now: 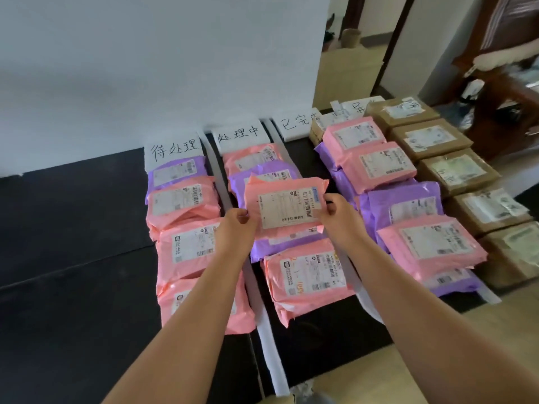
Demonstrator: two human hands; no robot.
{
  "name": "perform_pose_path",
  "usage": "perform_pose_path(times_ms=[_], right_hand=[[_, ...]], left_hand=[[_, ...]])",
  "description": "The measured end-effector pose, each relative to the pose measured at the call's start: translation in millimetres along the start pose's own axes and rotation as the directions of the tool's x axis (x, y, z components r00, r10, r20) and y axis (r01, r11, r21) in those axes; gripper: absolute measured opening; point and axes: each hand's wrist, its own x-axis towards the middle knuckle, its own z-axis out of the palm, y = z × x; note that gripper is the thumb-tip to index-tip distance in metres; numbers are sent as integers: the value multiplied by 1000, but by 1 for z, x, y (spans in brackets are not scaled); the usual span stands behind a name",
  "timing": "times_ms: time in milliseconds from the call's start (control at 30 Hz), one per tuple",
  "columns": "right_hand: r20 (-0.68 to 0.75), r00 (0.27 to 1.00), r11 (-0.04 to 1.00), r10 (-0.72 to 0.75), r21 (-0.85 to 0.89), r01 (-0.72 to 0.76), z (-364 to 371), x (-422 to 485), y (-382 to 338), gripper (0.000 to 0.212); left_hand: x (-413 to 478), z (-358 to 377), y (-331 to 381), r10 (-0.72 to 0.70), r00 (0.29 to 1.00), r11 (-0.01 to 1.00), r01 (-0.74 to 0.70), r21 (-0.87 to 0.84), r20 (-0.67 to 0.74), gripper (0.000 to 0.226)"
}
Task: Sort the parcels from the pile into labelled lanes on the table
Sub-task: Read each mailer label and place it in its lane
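Parcel [287,204] in pink wrap, pinched at its left and right edges by the curled fingers of the left hand [237,225] and right hand [335,211], hangs over the lane below the second label [237,135] on the dark worktop [73,214], apparently mid-placement, with lowering and release likely next.

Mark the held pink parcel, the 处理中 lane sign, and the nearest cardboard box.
held pink parcel [287,207], head view, on its white shipping label
处理中 lane sign [238,135], head view, on the middle character
nearest cardboard box [510,258], head view, on its top face
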Motion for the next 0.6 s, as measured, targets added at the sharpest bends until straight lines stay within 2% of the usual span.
perform_pose_path(times_ms=[33, 100, 200, 300, 400, 600], right_hand=[[27, 1000, 1000, 5, -18, -5, 1, 5, 5, 32], [67, 998, 999, 14, -43, -11, 1, 11, 15, 32], [127, 992, 996, 20, -91, -8, 3, 19, 28, 35], [183, 983, 990, 33, -144, -6, 3, 23, 33, 44], [197, 980, 989, 14, -150, 16, 3, 26, 34, 51], [177, 984, 992, -15, -123, 37, 4, 26, 34, 57]], left_hand=[[0, 5, 0, -12, 1000, 1000, 12, 3, -17, 4], [0, 15, -4, -54, 998, 999, 53, -8, -37, 17], [0, 30, -17, -81, 996, 996, 82, 36, -38, 10], [1, 42, -28, -65, 998, 993, 67, 100, -27, 25], [1, 49, -31, -45, 998, 989, 52, 139, -49, 32], [-8, 48, -30, -1, 996, 992, 12, 126, -84, 23]])
